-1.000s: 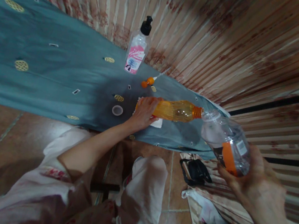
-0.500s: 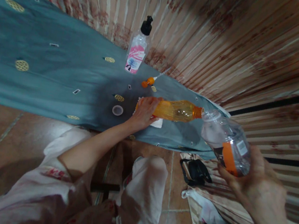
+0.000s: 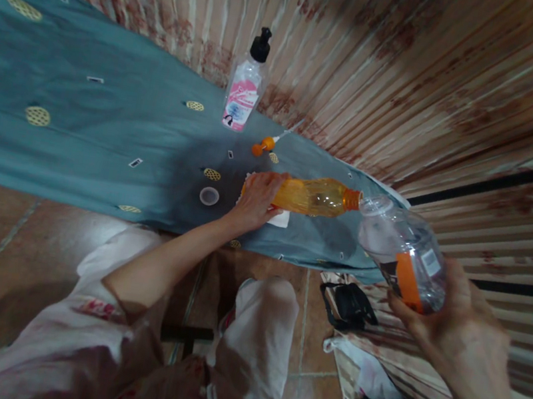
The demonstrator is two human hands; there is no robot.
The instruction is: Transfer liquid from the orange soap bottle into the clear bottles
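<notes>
My left hand [image 3: 257, 199] is wrapped round the lower part of an orange see-through bottle [image 3: 320, 196], whose open neck points right. My right hand [image 3: 453, 317] grips the base of a clear plastic bottle [image 3: 393, 246] with an orange and black label. That bottle is tilted, and its mouth meets the orange bottle's neck. A white cloth or tissue [image 3: 281, 219] shows under the orange bottle, partly hidden by my left hand. An orange pump top [image 3: 265, 146] with a thin tube lies beyond it. A small round cap [image 3: 209, 196] sits left of my left hand.
A clear pump bottle [image 3: 242, 94] with a pink label and black pump stands at the back, by a pleated curtain [image 3: 351, 51]. A teal patterned cloth [image 3: 91, 124] covers the narrow surface. A black bag [image 3: 351, 305] and white plastic bag [image 3: 382, 380] are below right.
Almost nothing differs. Both hands and both bottles keep their places, mouth to mouth; the whole view has shifted very slightly.
</notes>
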